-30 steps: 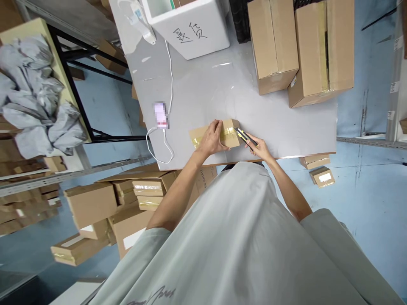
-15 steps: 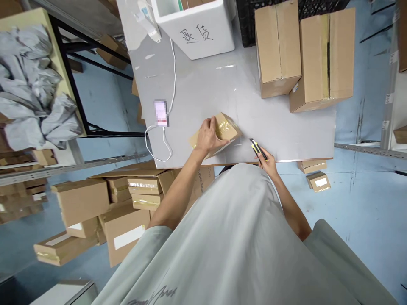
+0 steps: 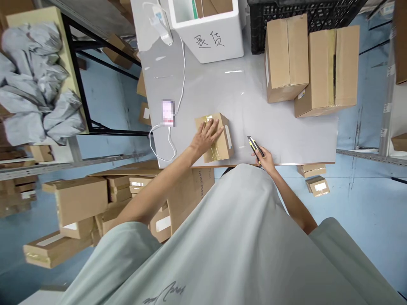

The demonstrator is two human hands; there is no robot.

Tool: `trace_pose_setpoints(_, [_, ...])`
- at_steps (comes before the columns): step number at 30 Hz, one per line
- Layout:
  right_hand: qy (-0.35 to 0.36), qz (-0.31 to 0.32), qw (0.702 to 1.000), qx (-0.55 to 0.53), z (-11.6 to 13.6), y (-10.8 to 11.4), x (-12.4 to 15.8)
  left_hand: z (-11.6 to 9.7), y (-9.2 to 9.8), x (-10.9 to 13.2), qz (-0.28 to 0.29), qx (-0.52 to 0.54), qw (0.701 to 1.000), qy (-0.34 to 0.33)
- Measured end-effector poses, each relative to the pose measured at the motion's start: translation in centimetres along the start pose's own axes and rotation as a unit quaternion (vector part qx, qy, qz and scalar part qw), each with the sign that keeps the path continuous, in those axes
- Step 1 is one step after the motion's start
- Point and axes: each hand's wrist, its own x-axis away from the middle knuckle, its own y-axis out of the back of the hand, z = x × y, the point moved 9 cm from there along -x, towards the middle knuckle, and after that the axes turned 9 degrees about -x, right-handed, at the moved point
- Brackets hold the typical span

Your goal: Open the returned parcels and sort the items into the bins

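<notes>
Splayed left fingers [image 3: 210, 128] are seemingly steadying a mid-frame carton [image 3: 223, 146], right fingers [image 3: 266, 158] gripping a utility knife [image 3: 255, 146]. Cutting would call for reaching the tape [image 3: 217, 150].

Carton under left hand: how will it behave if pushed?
The carton, flat-faced, probably keeps its shape. Boxy on a smooth-looking tabletop, it likely slides rather than rolls. Glossy tape may feel slick under the left hand.

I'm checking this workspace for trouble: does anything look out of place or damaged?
Two small cartons lie on the floor by the table's near right corner, apart from the boxes at left, so they look stray. Pale, irregular patches at the tabletop's far left suggest wear. No spill shows.
</notes>
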Motion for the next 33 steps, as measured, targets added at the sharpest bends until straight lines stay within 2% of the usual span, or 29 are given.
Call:
trace_pose_setpoints(4, [-0.002,-0.002,1.000,-0.002,0.1,-0.8,-0.1,1.6,0.9,-0.3,0.006,-0.009,1.000,-0.003])
trace_pose_setpoints(6, [-0.004,-0.006,1.000,-0.011,0.2,-1.0,-0.1,1.7,1.4,-0.9,0.005,-0.008,1.000,0.015])
trace_pose_setpoints(12, [0.010,-0.053,0.998,-0.041,1.1,-0.4,-0.7,-0.7,1.3,-3.1,-0.050,-0.001,0.989,0.139])
trace_pose_setpoints(15, [0.025,-0.051,0.997,-0.045,1.6,-0.1,-1.3,-2.1,1.8,-4.3,-0.093,0.000,0.991,0.098])
trace_pose_setpoints(17, [0.039,-0.050,0.997,-0.048,2.0,0.1,-1.8,-2.1,2.2,-5.1,-0.102,0.020,0.993,0.060])
trace_pose_setpoints(22, [0.064,-0.050,0.995,-0.055,2.7,0.5,-3.9,-0.1,2.5,-5.3,-0.097,0.042,0.994,0.042])
trace_pose_setpoints(27, [0.086,-0.041,0.993,-0.064,3.2,0.5,-6.3,0.2,2.7,-4.7,-0.084,0.020,0.996,0.016])
trace_pose_setpoints(33, [0.097,-0.018,0.993,-0.065,3.6,0.1,-8.2,0.7,2.3,-6.0,-0.047,0.021,0.998,0.031])
